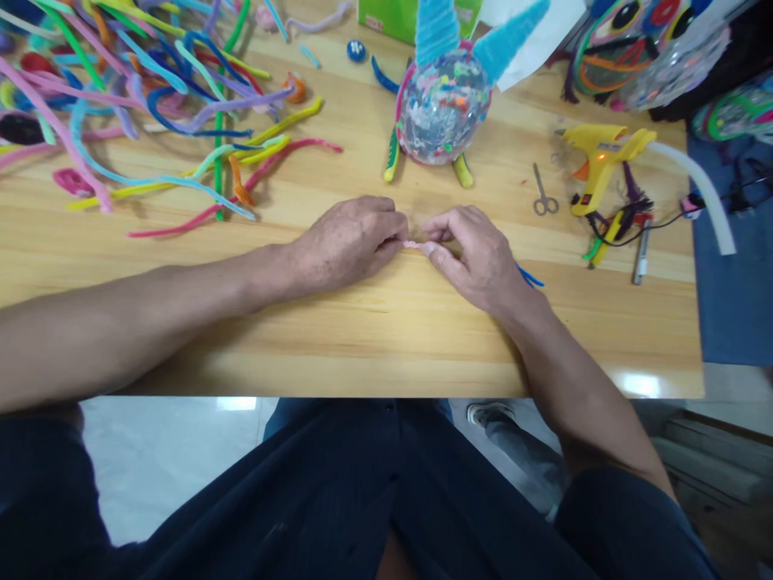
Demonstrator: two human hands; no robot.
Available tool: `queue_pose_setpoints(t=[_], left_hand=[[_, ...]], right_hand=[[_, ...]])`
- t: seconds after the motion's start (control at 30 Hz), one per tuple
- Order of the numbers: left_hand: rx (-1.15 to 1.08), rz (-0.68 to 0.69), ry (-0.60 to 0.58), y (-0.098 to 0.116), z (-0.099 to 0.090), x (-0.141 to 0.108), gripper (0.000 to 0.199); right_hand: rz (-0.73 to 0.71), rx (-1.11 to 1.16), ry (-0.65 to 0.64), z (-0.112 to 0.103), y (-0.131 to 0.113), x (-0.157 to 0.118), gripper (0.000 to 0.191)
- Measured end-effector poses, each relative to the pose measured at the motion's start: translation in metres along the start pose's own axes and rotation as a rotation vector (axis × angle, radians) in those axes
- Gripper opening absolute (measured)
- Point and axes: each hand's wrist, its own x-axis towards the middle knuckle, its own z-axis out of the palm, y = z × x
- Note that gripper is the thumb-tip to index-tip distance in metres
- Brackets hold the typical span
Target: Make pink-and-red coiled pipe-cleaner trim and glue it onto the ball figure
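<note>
Between my two hands runs a short, thin, pink twisted strip (414, 244), perhaps a piece of pipe cleaner. My left hand (356, 238) is closed on its left end, knuckles up. The thumb and forefinger of my right hand (471, 250) pinch the other end. Both hands are low over the wooden table (362, 322). Just beyond them stands a clear ball figure (444, 105) filled with colourful bits, with two blue fuzzy ears and green-yellow feet. A blue pipe cleaner (530, 276) sticks out beside my right wrist.
A heap of coloured pipe cleaners (181, 105) covers the left side. To the right lie small scissors (544, 200), a yellow glue gun (604, 157) with its cord and glue stick, and a pen (642, 254). Another decorated figure (652, 60) stands at the back right, near a green box (386, 20).
</note>
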Motion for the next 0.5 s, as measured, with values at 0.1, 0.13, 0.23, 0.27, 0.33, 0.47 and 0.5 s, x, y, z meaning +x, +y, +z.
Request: queue_pose_setpoints(t=[0.1, 0.13, 0.23, 0.27, 0.33, 0.47, 0.5], left_hand=[[-0.009, -0.006, -0.014, 0.001, 0.0, 0.001, 0.029], [-0.01, -0.006, -0.021, 0.001, 0.0, 0.001, 0.03], [-0.018, -0.01, -0.043, 0.002, -0.003, 0.001, 0.032], [-0.026, -0.013, -0.051, 0.002, -0.004, 0.001, 0.032], [-0.062, -0.015, -0.078, 0.002, -0.008, 0.001, 0.028], [-0.15, -0.04, -0.088, 0.004, -0.011, 0.004, 0.022], [-0.15, -0.042, -0.075, 0.004, -0.01, 0.004, 0.021]], right_hand=[[-0.032, -0.01, -0.001, -0.004, 0.004, -0.002, 0.008], [-0.042, -0.017, -0.002, -0.003, 0.006, -0.002, 0.007], [-0.063, -0.044, 0.003, 0.002, 0.009, 0.0, 0.011], [-0.069, -0.054, 0.007, 0.003, 0.01, 0.0, 0.012], [-0.075, -0.068, 0.013, 0.005, 0.01, 0.001, 0.012], [-0.075, -0.079, 0.011, 0.007, 0.011, 0.002, 0.011], [-0.077, -0.081, 0.007, 0.007, 0.011, 0.002, 0.011]])
